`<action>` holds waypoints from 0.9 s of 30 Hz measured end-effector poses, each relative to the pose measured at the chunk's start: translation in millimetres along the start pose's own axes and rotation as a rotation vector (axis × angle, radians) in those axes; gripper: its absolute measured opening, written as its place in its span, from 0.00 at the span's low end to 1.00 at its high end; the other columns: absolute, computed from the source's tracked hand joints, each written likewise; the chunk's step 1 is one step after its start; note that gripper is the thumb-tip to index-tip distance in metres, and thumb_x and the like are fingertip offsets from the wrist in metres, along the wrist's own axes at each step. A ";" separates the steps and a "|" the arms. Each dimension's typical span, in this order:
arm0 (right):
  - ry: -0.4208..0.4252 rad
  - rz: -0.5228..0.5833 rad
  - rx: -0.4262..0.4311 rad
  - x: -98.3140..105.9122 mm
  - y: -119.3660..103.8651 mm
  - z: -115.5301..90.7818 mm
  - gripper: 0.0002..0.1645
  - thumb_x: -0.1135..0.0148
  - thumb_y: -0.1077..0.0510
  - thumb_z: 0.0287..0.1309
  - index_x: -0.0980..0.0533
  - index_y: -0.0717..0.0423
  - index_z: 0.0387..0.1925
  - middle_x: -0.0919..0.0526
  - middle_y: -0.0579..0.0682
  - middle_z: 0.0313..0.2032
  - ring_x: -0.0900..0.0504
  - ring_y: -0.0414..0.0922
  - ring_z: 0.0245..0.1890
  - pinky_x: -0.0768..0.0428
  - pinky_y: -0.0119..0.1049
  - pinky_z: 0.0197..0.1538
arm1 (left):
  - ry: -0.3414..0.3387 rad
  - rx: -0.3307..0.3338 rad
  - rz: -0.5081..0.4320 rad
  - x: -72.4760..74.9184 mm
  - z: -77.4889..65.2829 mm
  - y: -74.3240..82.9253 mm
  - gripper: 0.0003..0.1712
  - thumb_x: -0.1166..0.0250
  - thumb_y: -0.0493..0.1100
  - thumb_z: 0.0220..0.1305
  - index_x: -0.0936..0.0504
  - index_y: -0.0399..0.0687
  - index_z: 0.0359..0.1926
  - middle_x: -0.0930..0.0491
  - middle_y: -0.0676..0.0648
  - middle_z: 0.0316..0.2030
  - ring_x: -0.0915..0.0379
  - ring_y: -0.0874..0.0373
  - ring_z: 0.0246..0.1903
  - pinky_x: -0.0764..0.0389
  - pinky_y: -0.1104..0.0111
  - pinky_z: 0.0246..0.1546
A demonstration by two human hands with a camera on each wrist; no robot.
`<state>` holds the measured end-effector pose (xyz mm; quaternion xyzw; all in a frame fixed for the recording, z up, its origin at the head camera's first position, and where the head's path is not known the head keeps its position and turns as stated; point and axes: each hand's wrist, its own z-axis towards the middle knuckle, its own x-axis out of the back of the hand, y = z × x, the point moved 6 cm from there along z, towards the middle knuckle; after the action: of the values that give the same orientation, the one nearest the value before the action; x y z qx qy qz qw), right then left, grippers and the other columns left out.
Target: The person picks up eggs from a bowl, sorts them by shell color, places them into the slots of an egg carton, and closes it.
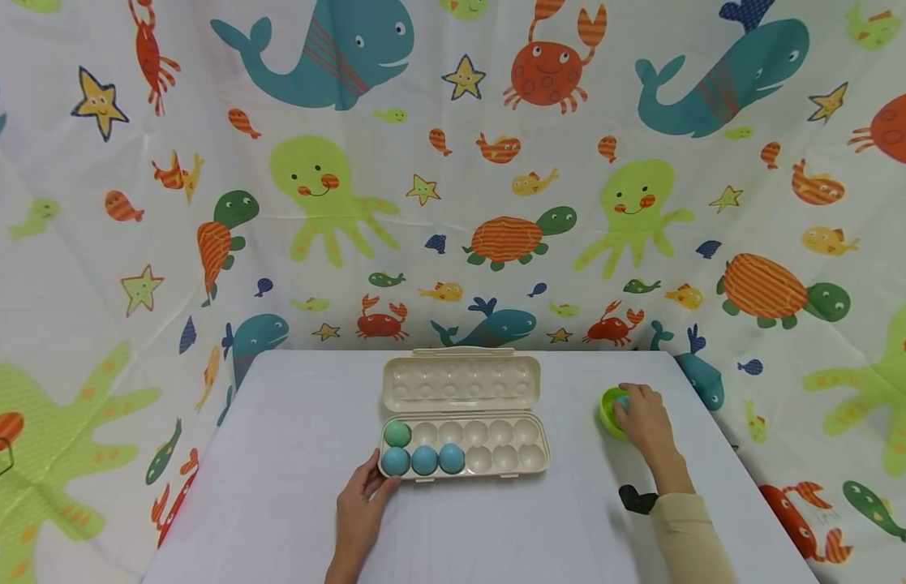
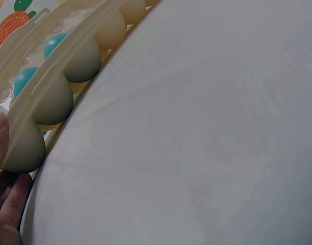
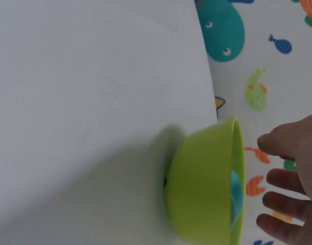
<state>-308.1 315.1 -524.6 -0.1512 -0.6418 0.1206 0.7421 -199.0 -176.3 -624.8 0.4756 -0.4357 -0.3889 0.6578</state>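
Observation:
A cream egg carton (image 1: 489, 480) lies with its lid (image 1: 461, 405) folded back. In its left end sit a green ball (image 1: 397, 433) and three blue balls (image 1: 424, 460) along the front row. My left hand (image 1: 361, 507) holds the carton's left front corner, thumb at the front; the left wrist view shows the thumb (image 2: 0, 138) against the side and fingers (image 2: 17, 199) low by the end cup. My right hand (image 1: 646, 418) is over a lime-green bowl (image 3: 202, 184), fingers spread apart just off its opening. A blue ball (image 3: 236, 196) shows inside the bowl, not in the fingers.
A white cloth covers the table (image 1: 277, 454). Behind and at both sides hangs a curtain (image 1: 460, 219) printed with sea animals. A black wrist device (image 1: 637, 500) sticks out beside the right sleeve (image 1: 689, 535).

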 end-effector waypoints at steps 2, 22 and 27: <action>-0.007 -0.008 -0.004 -2.1 3.9 0.9 0.26 0.44 0.59 0.68 0.31 0.72 0.62 0.30 0.75 0.60 0.31 0.70 0.57 0.24 0.68 0.60 | 0.002 0.002 0.007 0.1 0.2 0.4 0.35 0.26 0.40 0.59 0.26 0.38 0.66 0.21 0.36 0.60 0.17 0.49 0.52 0.16 0.84 0.49; -0.102 -0.070 -0.086 -19.0 18.0 9.2 0.27 0.39 0.64 0.64 0.32 0.76 0.60 0.32 0.76 0.59 0.33 0.71 0.58 0.25 0.66 0.62 | 0.005 -0.023 -0.038 0.3 0.8 1.2 0.36 0.25 0.40 0.57 0.26 0.38 0.65 0.19 0.37 0.57 0.16 0.57 0.50 0.15 0.81 0.49; -0.116 -0.074 -0.074 -24.6 16.0 13.6 0.27 0.39 0.67 0.62 0.33 0.75 0.60 0.31 0.76 0.58 0.32 0.71 0.58 0.25 0.66 0.63 | 0.007 -0.012 -0.038 0.2 0.8 0.5 0.36 0.24 0.40 0.56 0.26 0.37 0.65 0.19 0.37 0.57 0.18 0.67 0.48 0.15 0.81 0.49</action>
<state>-325.0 321.8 -551.4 -0.1477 -0.6928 0.0779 0.7015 -199.6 -176.6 -624.1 0.4812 -0.4220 -0.4021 0.6547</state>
